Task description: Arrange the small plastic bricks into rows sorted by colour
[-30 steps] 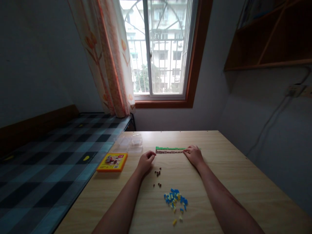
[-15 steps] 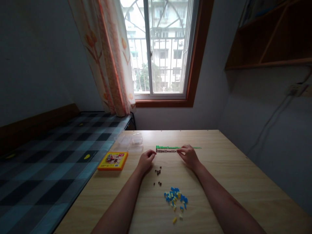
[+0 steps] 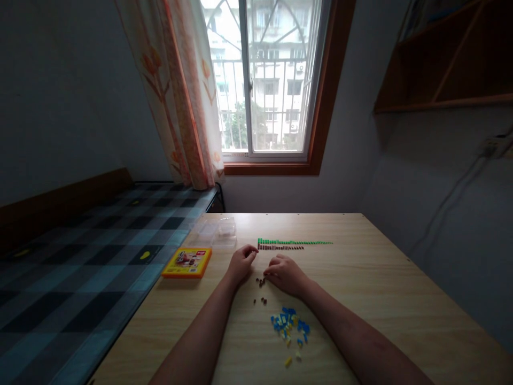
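Observation:
My left hand (image 3: 242, 263) rests on the table with its fingers curled together. Its fingertips meet the left end of a row of small brown building bricks (image 3: 280, 248); what they pinch, if anything, is hidden. Just behind runs a longer row of green bricks (image 3: 296, 242). Closer to me, my right hand (image 3: 285, 274) reaches down with thumb and forefinger closed around a small brown brick, mostly covered by the fingertips. Right beside those fingertips lie several loose brown bricks (image 3: 260, 283), and a few more brown bricks (image 3: 263, 301) sit nearer me.
A pile of blue and yellow bricks (image 3: 286, 321) lies toward the table's front. On the left are a yellow-orange box (image 3: 186, 263) and clear plastic trays (image 3: 212, 232). The wooden table (image 3: 377, 299) adjoins a bed (image 3: 112, 256) with checked bedding.
My right hand has left the right end of the brown row and come left and nearer, to the loose brown bricks. My left hand stays at the row's left end.

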Available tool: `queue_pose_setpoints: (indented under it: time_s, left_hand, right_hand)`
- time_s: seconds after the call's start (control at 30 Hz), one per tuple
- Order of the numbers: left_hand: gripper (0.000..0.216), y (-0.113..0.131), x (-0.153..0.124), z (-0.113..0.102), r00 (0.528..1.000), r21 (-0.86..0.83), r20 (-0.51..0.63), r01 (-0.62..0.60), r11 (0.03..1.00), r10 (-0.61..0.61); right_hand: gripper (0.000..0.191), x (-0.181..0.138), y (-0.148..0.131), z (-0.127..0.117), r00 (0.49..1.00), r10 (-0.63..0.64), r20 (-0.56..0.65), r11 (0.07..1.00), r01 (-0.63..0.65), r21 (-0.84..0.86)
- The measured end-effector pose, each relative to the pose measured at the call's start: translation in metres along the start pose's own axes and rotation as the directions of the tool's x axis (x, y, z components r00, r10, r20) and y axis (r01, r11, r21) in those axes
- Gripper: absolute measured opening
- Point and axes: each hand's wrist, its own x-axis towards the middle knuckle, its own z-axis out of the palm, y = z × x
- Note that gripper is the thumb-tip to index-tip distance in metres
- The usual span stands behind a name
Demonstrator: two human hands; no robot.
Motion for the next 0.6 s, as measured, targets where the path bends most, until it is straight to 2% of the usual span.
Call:
queue_pose_setpoints:
  time_s: [0.37,0.6]
  left_hand:
    - [0.02,-0.001,0.0,-0.001,1.0,-0.002,0.007,0.002,1.0,-0.002]
    - [0.02,0.002,-0.001,-0.001,1.0,-0.006,0.005,0.007,1.0,-0.007]
  right_hand:
    - [0.018,-0.005,0.01,-0.009,1.0,-0.003,0.026,1.0,0.003,-0.025]
    - [0.017,-0.005,0.007,-0.011,0.989,0.118,-0.092,0.992,-0.122,-0.039]
